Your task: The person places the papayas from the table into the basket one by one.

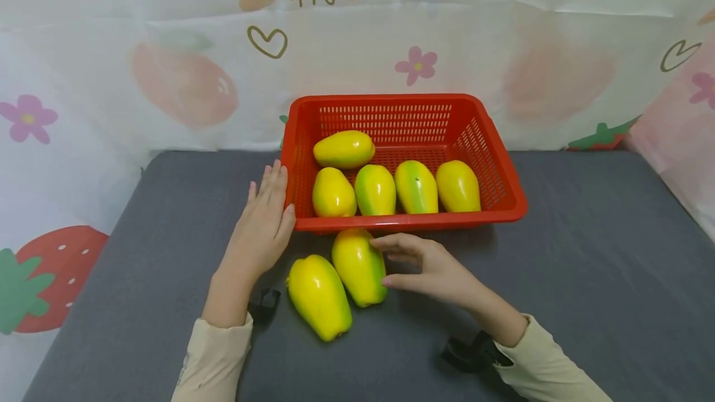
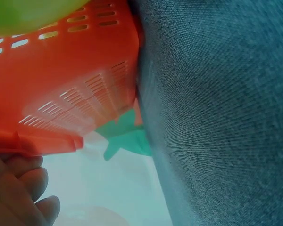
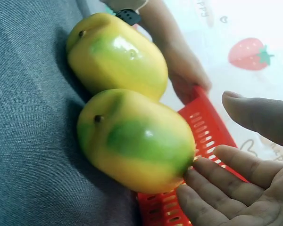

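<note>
A red plastic basket [image 1: 410, 222] stands at the back of the table with several yellow-green papayas [image 1: 375, 190] inside. My left hand [image 1: 259, 225] rests against the basket's left rim, its fingers fairly straight; in the left wrist view its fingertips [image 2: 34, 181] show beside that rim. Two more papayas lie side by side in front of the basket: a nearer papaya [image 1: 319, 296] and a papaya against the front rim [image 1: 359, 268]. At the right side of the latter is my right hand [image 1: 432, 268], thumb and fingers spread apart. Its fingertips appear to touch that papaya [image 3: 137, 141] without gripping it.
A grey cloth [image 1: 586, 278] covers the table. Behind it hangs a pale printed sheet [image 1: 346, 54] with fruit and flower pictures, close to the basket's back. Dark straps with small black devices [image 1: 469, 352] sit at both wrists.
</note>
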`<state>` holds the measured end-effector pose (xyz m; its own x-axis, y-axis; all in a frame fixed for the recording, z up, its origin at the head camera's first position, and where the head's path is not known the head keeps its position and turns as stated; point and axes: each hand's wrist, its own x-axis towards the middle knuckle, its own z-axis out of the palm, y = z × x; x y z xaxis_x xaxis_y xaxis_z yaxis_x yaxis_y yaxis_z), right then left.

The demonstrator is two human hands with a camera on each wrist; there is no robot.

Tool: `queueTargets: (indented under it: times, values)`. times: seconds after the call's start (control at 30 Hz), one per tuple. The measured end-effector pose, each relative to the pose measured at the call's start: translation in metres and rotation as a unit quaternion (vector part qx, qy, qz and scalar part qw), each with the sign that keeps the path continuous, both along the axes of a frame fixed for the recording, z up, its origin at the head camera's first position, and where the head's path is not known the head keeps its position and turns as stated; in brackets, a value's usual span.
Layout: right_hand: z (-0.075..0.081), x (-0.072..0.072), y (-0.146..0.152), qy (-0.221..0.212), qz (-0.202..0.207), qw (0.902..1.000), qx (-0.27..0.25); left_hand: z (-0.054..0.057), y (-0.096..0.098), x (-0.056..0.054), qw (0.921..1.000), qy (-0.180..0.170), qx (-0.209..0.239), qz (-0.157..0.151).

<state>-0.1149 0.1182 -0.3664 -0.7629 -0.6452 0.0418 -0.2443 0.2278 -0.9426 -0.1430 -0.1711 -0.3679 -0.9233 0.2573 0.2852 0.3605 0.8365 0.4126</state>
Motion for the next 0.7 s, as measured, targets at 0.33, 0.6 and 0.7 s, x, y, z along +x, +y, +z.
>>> queueTargets:
  times: [0.33, 0.6, 0.7]
  values:
    - [-0.008, -0.002, -0.002, 0.010, -0.014, 0.9998, 0.006, -0.001, -0.001, -0.001, 1.0000, 0.003, 0.000, 0.002]
    - [-0.015, -0.004, -0.004, 0.003, -0.039, 0.9985, 0.038, -0.001, 0.000, 0.000, 1.0000, 0.001, -0.001, 0.005]
    - [-0.017, -0.006, -0.004, -0.001, -0.047, 0.9979, 0.046, -0.001, 0.000, -0.001, 1.0000, 0.002, -0.001, 0.004]
